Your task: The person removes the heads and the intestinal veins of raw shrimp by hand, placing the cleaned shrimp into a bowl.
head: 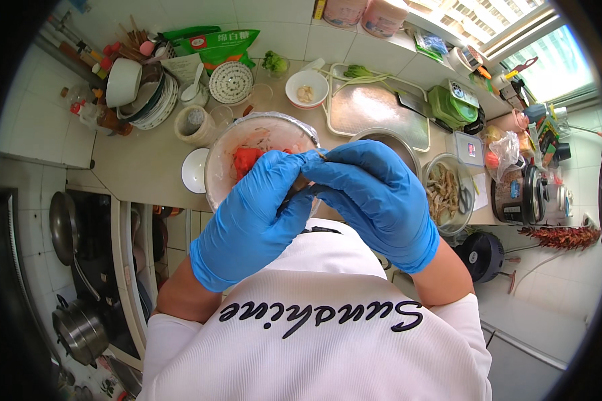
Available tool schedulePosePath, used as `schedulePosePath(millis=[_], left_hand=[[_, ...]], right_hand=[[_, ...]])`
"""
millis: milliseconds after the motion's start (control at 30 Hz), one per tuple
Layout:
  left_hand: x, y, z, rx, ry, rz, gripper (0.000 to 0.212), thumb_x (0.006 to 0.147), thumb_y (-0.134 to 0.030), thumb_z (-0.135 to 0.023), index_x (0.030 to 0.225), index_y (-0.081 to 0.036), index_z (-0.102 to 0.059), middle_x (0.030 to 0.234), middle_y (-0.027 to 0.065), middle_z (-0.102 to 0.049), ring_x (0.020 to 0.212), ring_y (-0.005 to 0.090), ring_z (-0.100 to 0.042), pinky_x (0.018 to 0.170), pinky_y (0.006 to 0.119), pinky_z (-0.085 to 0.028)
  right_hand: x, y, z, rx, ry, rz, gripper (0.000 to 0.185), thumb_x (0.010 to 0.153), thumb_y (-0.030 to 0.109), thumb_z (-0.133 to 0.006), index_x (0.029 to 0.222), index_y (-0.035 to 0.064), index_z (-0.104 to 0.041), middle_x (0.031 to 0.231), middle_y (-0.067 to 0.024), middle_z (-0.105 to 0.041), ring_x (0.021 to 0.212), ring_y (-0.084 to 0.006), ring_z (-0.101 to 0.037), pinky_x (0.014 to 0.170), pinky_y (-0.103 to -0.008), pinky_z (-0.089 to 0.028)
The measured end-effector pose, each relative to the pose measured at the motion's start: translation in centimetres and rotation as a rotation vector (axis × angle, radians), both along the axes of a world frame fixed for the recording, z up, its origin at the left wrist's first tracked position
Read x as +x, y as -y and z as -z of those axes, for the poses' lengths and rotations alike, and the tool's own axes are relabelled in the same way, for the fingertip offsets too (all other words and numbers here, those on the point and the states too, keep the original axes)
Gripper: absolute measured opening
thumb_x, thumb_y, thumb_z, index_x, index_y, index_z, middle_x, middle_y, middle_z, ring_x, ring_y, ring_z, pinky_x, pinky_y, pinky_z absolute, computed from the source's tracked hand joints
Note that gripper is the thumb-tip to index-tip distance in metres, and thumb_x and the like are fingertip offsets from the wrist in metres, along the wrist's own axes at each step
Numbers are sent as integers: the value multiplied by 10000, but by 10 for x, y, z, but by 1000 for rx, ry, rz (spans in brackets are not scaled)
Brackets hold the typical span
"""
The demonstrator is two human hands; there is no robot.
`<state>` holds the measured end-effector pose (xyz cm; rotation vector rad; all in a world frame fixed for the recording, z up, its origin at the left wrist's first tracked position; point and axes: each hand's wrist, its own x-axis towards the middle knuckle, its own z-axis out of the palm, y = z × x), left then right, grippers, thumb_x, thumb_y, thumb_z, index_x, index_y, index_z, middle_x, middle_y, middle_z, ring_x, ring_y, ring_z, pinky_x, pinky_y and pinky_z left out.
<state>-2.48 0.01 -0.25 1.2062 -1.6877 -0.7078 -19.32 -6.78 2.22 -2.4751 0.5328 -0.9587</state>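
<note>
My left hand (258,210) and my right hand (376,200), both in blue gloves, meet in front of my chest. Their fingers pinch a small brownish thing (297,184), mostly hidden by the gloves; it may be a shrimp. Beneath and beyond the left hand is a large bowl lined with clear plastic (220,150), with something red (247,161) and small scraps in it. A metal basin (389,138) lies partly behind the right hand. To the right, a clear bowl (465,220) contains raw shrimp (442,190) and scissors (464,199).
A white bowl (194,170) stands left of the lined bowl. Behind are a bowl with garlic (307,90), a metal tray (376,113) with green stalks, and a cleaver (415,105). Stacked dishes (155,108) stand at the left, a rice cooker (514,195) at the right.
</note>
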Motion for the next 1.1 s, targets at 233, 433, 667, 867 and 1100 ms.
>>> schedulePosePath(millis=[233,433,667,867,1100], left_hand=[[0,-1,-2,181,-20,0,272,826,50,-464,1091,-4,-493,949,81,-493,840,173,-519,771,258,-429],[2,-1,0,129,16,18,317,826,49,-442,1134,-4,-490,978,94,-500,875,186,-522,802,263,-424],[1,-2,-2,91,55,2,365,816,59,-433,1174,4,-481,1007,112,-500,897,210,-529,830,272,-421],[-3,1,-3,10,-8,-54,326,792,32,-558,1114,-2,-530,920,129,-529,845,254,-538,792,313,-440],[1,5,1,317,-475,-3,241,856,-28,-569,1095,-16,-536,969,50,-569,874,119,-544,816,245,-450]], right_hand=[[4,8,6,-157,-119,-12,313,654,75,-626,966,60,-611,846,-80,-530,724,-249,-540,607,-325,-470],[11,11,14,-21,61,-8,226,674,87,-670,880,67,-580,805,-97,-499,721,-266,-520,626,-332,-452],[14,7,16,162,150,42,229,660,-2,-664,856,63,-566,790,-89,-494,703,-238,-518,611,-307,-448],[8,9,17,258,207,128,201,681,-36,-634,843,59,-560,783,-60,-496,652,-152,-504,551,-257,-437],[-2,2,10,751,537,129,125,807,-46,-532,916,15,-545,882,-35,-508,788,-98,-501,734,-207,-416]])
